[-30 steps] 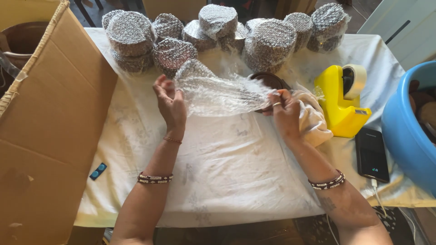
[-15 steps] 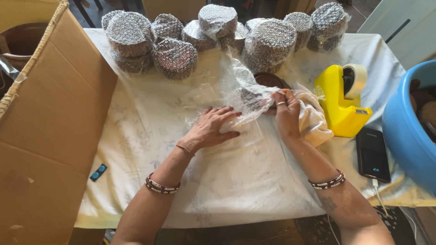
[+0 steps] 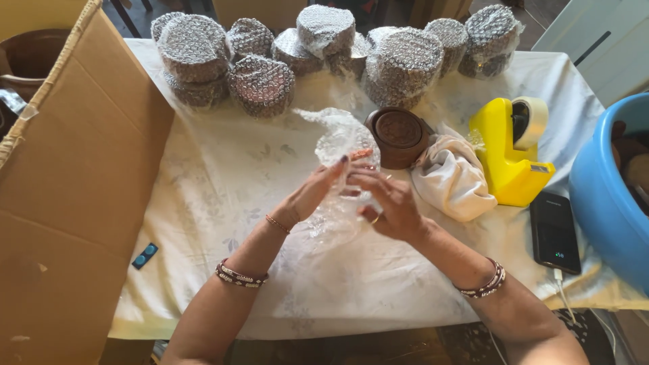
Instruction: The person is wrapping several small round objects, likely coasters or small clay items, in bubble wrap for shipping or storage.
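Observation:
Both hands meet over the middle of the white tablecloth [image 3: 203, 203]. My left hand [image 3: 311, 192] and my right hand [image 3: 387, 203] grip a crumpled sheet of clear bubble wrap [image 3: 341, 142] that stands up between the fingers. Just beyond the wrap, a round brown carved bowl [image 3: 399, 135] lies uncovered on the cloth, touching neither hand. A cream cloth [image 3: 451, 179] lies bunched beside the bowl on its right.
Several round bundles in bubble wrap [image 3: 263, 84] are stacked along the far edge. A yellow tape dispenser [image 3: 508, 152] and a black phone [image 3: 554, 233] on a cable lie at right, next to a blue tub [image 3: 602, 196]. A large open cardboard box [image 3: 74, 182] stands at left.
The bubble wrap was stretched wide between the hands, then pulled off the brown bowl. Now both hands have come together at the centre and bunch the sheet up; the bowl is exposed.

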